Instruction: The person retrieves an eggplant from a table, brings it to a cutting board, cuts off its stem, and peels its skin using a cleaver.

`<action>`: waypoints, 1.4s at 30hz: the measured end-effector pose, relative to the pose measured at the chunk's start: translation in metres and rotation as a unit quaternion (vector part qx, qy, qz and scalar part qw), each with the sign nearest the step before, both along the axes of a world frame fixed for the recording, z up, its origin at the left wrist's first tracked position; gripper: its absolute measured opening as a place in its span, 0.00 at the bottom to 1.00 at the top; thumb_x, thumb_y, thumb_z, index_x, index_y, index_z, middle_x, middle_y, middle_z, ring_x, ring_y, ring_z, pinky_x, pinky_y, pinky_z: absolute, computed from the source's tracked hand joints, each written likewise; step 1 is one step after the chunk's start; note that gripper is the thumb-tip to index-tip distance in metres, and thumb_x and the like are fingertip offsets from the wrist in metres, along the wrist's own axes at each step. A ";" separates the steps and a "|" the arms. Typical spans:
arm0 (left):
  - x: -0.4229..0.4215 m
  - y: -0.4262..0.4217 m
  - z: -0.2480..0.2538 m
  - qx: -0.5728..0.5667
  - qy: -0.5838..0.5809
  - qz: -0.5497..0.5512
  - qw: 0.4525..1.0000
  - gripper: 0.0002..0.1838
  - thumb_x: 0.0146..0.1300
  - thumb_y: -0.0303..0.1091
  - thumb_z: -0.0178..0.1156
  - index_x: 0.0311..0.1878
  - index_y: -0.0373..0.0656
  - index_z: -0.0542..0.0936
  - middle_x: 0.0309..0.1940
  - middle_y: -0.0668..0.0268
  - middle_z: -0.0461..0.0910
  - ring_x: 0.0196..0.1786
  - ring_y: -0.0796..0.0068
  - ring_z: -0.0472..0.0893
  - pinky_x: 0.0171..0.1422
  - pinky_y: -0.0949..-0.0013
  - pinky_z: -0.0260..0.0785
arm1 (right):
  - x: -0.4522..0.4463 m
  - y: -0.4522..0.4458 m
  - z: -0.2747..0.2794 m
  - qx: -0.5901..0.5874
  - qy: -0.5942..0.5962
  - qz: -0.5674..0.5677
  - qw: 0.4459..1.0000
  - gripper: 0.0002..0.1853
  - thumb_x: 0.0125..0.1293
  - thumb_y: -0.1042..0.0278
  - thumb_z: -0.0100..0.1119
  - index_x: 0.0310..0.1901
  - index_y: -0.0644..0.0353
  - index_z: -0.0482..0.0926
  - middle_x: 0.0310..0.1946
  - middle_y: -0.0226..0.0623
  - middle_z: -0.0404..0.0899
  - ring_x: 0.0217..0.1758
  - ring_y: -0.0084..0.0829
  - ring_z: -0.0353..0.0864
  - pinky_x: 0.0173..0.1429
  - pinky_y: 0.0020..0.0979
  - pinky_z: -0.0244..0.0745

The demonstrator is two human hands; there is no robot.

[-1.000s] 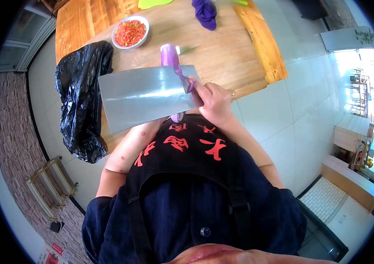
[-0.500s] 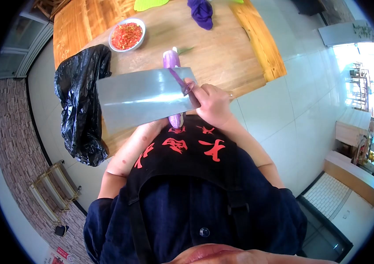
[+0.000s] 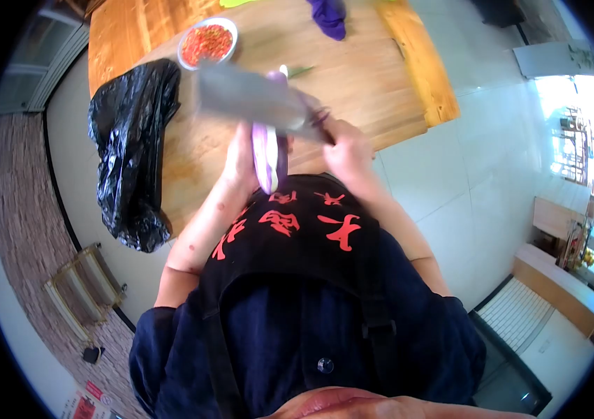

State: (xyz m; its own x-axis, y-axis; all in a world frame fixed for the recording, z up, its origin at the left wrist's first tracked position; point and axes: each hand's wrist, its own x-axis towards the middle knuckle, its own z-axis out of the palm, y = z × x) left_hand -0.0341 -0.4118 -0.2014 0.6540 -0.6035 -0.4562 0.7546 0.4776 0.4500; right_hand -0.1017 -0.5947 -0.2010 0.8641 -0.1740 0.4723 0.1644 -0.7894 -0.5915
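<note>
A long purple eggplant points toward me above the table's near side, with a pale peeled stripe along it. My left hand is closed around the eggplant from the left and below, its fingers partly hidden behind it. My right hand grips the dark handle of a broad cleaver. The blade is smeared by motion, tilted, and crosses in front of the eggplant's far part. A thin strip of purple peel hangs near the handle end of the blade.
Chopped red chilies fill a white bowl at the back left of the wooden table. A black plastic bag drapes over its left edge. Purple cloth lies at the back. A small green piece rests beyond the cleaver.
The cleaver has lifted away and swung so its free end points farther up the view. My left hand now shows beside the eggplant, whose pale stripe has come into view.
</note>
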 end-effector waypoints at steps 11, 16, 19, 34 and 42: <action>0.089 -0.001 -0.014 -0.110 0.065 0.143 0.981 0.23 0.70 0.57 0.40 0.47 0.48 0.73 0.31 0.60 0.78 0.36 0.61 0.79 0.45 0.55 0.75 | -0.003 0.016 0.051 -0.118 -0.106 0.150 0.976 0.21 0.49 0.72 0.67 0.49 0.53 0.83 0.18 0.28 0.64 0.17 0.28 0.67 0.22 0.29 0.63; 0.089 -0.003 -0.006 -0.130 0.022 0.123 0.984 0.29 0.71 0.58 0.32 0.46 0.43 0.74 0.31 0.56 0.78 0.35 0.57 0.78 0.44 0.52 0.74 | -0.004 0.017 0.046 -0.160 -0.106 0.151 0.970 0.23 0.52 0.69 0.64 0.53 0.50 0.81 0.17 0.26 0.58 0.16 0.27 0.62 0.21 0.29 0.60; 0.089 -0.005 -0.011 -0.113 0.028 0.145 0.983 0.29 0.71 0.58 0.32 0.45 0.42 0.74 0.31 0.56 0.78 0.36 0.56 0.79 0.43 0.52 0.74 | -0.004 0.020 0.050 -0.160 -0.102 0.154 0.970 0.23 0.52 0.69 0.65 0.54 0.50 0.81 0.18 0.27 0.58 0.16 0.27 0.62 0.21 0.29 0.60; 0.074 -0.002 -0.016 -0.137 -0.004 0.159 0.978 0.31 0.71 0.54 0.30 0.47 0.34 0.74 0.31 0.48 0.79 0.33 0.56 0.80 0.37 0.58 0.75 | -0.005 0.019 0.050 -0.155 -0.109 0.123 0.974 0.22 0.53 0.65 0.65 0.53 0.49 0.81 0.18 0.28 0.59 0.17 0.28 0.63 0.20 0.30 0.60; 0.069 -0.001 -0.021 -0.134 -0.015 0.138 0.981 0.33 0.71 0.54 0.29 0.45 0.33 0.74 0.31 0.49 0.79 0.31 0.57 0.80 0.38 0.58 0.75 | -0.005 0.018 0.050 -0.166 -0.118 0.133 0.970 0.24 0.54 0.63 0.67 0.55 0.49 0.80 0.18 0.27 0.58 0.17 0.28 0.62 0.20 0.29 0.60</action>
